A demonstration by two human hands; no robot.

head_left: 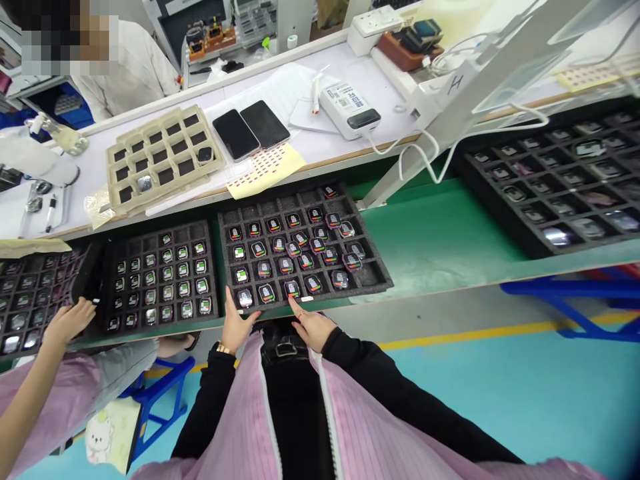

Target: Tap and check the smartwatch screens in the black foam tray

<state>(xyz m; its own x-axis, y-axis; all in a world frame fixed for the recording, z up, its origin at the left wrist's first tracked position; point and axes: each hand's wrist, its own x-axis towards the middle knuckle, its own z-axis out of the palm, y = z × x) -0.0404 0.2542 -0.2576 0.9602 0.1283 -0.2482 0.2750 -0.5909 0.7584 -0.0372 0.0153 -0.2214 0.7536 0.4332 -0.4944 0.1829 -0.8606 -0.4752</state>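
A black foam tray [373, 270] with a grid of pockets lies on the green conveyor belt in front of me. Several small watch-like devices [286, 265] with lit screens sit in its pockets. My left hand [236, 325] rests on the tray's near left edge, fingers stretched up against it. My right hand [311, 325] touches the near edge at the middle, index finger pointing at a device in the front row. Neither hand holds anything.
A second black tray [159, 277] of devices lies to the left, where another person's hand [69, 322] reaches in. A third tray [555, 180] sits at the right. Behind, a white bench holds a beige tray [160, 157], two phones [250, 130] and cables.
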